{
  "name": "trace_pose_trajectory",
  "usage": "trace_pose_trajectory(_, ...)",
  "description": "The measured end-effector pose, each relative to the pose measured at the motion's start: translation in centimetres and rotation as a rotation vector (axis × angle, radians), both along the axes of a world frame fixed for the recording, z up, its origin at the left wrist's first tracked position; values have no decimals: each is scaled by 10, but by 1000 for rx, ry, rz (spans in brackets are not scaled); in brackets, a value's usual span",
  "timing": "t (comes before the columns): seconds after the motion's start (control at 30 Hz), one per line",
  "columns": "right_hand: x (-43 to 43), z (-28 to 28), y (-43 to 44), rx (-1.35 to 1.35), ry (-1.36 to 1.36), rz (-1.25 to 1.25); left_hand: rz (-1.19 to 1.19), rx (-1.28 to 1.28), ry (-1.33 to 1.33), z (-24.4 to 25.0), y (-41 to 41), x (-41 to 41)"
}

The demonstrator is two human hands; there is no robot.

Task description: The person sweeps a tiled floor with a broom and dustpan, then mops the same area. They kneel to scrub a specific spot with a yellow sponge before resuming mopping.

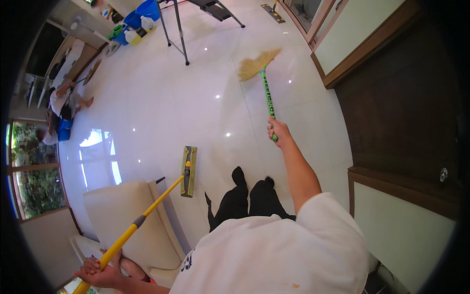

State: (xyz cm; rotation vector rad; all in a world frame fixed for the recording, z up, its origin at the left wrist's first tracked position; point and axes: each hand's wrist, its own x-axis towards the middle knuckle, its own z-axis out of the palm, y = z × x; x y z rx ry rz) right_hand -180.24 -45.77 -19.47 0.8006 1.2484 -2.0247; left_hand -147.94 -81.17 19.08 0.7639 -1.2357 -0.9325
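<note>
My right hand is closed around the green handle of a straw broom, held out ahead of me with its fan-shaped bristles away from my body. At the lower left, my left hand grips the yellow pole of a flat mop. The mop's grey head with a yellow-green pad edge is at the far end of that pole, over the glossy white tiled floor, left of my feet. Whether the bristles or the mop head touch the floor, I cannot tell.
A cream chair stands lower left, with part of another person beside it. Farther off are a stepladder, blue buckets, jugs and a second flat mop. People are at far left. A dark door is at right.
</note>
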Motion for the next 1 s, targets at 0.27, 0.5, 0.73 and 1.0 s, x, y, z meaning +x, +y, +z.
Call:
trace_pose_trajectory(0.27, -12, 86, 70, 937, 445, 333, -4, 45, 24, -5, 8, -97)
trace_pose_trajectory(0.5, -76, 100, 100, 1167, 575, 429, 88, 1, 12, -3, 35, -131)
trace_pose_trajectory(0.73, -79, 104, 106, 1203, 648, 377, 65, 40, 40, -2, 39, -131)
trace_pose_trajectory(1.0, -41, 133, 91, 1077, 713, 280, -59, 64, 43, -3, 47, -145)
